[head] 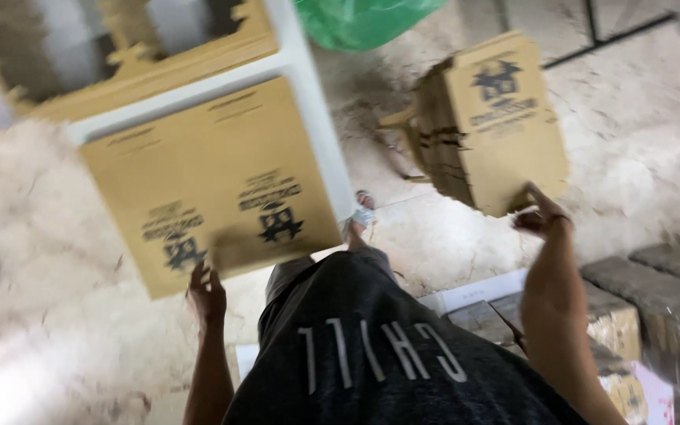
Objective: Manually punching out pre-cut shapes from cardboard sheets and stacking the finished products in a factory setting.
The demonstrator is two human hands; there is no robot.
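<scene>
The left hand grips the near edge of a flattened cardboard sheet, fingers curled over its bottom margin, and holds it up at about ten o'clock from the person's body. The right hand, at about two o'clock, has its fingers hooked on the lower corner of a stack of flat cardboard that stands on edge on the floor; whether it is pulling a sheet free or only steadying the stack cannot be told through the blur. As far as this moment shows, one sheet is out of the stack and in hand but still flat, not opened or folded into a box, and the thick stack suggests that much of the work is left. Beyond the held sheet, at eleven o'clock, a white frame crosses in front of more brown cardboard with notched edges. A green plastic bag lies at twelve o'clock. Between the hands, the person's dark shirt fills the lower middle, with a sandalled foot on the pale floor just past it. At four o'clock sit bundles wrapped in clear film and a white board.
</scene>
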